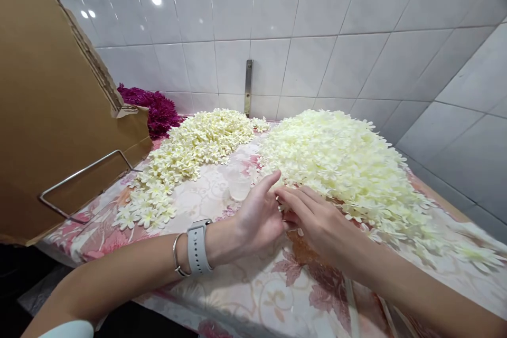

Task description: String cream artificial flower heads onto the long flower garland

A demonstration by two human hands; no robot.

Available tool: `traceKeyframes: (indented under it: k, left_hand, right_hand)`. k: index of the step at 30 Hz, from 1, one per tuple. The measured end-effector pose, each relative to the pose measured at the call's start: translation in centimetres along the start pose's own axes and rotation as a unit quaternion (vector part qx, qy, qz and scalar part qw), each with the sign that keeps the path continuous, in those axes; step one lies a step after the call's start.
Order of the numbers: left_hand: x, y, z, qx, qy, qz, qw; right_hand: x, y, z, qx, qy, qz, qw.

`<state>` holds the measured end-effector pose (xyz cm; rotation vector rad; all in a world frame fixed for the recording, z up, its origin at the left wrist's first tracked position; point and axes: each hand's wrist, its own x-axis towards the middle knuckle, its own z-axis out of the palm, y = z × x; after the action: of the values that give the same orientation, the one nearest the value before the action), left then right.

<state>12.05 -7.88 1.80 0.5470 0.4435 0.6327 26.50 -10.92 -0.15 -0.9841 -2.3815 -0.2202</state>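
My left hand [259,211] and my right hand [317,219] meet at the near edge of a big heap of pale cream artificial flowers [348,163]. Their fingertips touch over one small cream petal piece between them, pinched together. The left forefinger sticks up. A grey watch [197,245] and a thin bangle sit on my left wrist. A second, flatter spread of cream flowers [186,153] lies to the left on the floral tablecloth [253,285].
A brown cardboard box [51,116] with a metal wire handle stands at the left. Purple flowers [154,108] lie behind it by the white tiled wall [317,26]. A small clear plastic cup [240,182] stands between the two heaps.
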Motion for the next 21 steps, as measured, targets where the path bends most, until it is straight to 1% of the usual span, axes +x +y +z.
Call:
traceKeyframes:
  k: [3, 6, 8, 10, 12, 14, 16, 17, 18, 19, 20, 21]
  left_hand:
    - [-0.1, -0.7, 0.0, -0.021, -0.014, -0.026, 0.999]
    - [-0.8, -1.1, 0.1, -0.032, -0.021, -0.026, 0.999]
    - [-1.2, -1.1, 0.1, -0.039, -0.03, -0.031, 0.998]
    - [-1.5, -1.0, 0.1, -0.05, -0.04, -0.034, 0.997]
    - [-1.8, -0.8, 0.2, -0.042, -0.046, -0.027, 0.998]
    - [-2.0, -0.6, 0.5, 0.002, -0.046, -0.013, 0.999]
    - [-2.5, -0.5, 0.8, 0.096, -0.04, 0.002, 0.995]
    - [-2.8, -0.4, 0.9, 0.164, -0.033, 0.011, 0.986]
    - [-3.1, -0.4, 1.0, 0.248, -0.031, 0.02, 0.968]
    - [-3.4, -0.5, 1.1, 0.348, -0.035, 0.035, 0.936]
    - [-3.6, -0.6, 1.0, 0.458, -0.047, 0.06, 0.886]
    - [-3.8, -0.7, 0.9, 0.567, -0.071, 0.098, 0.815]
  right_hand:
    - [-0.4, -0.5, -0.1, -0.082, 0.025, -0.033, 0.996]
    - [-0.5, -1.4, -0.5, -0.158, 0.035, -0.08, 0.984]
    - [-0.5, -2.0, -0.8, -0.178, 0.041, -0.1, 0.978]
    - [-0.4, -2.1, -1.2, -0.168, 0.054, -0.103, 0.979]
    - [-0.3, -1.5, -1.7, -0.122, 0.077, -0.082, 0.986]
    - [-0.2, -0.5, -2.4, -0.058, 0.11, -0.025, 0.992]
    - [-0.1, 0.8, -3.2, -0.021, 0.138, 0.056, 0.989]
    - [-0.1, 1.3, -3.5, -0.014, 0.142, 0.1, 0.985]
    - [0.0, 1.8, -3.8, -0.006, 0.139, 0.145, 0.98]
    - [0.0, 2.1, -4.0, 0.004, 0.132, 0.188, 0.973]
    - [0.1, 2.3, -4.1, 0.021, 0.123, 0.228, 0.966]
    - [0.1, 2.4, -4.2, 0.041, 0.113, 0.263, 0.957]
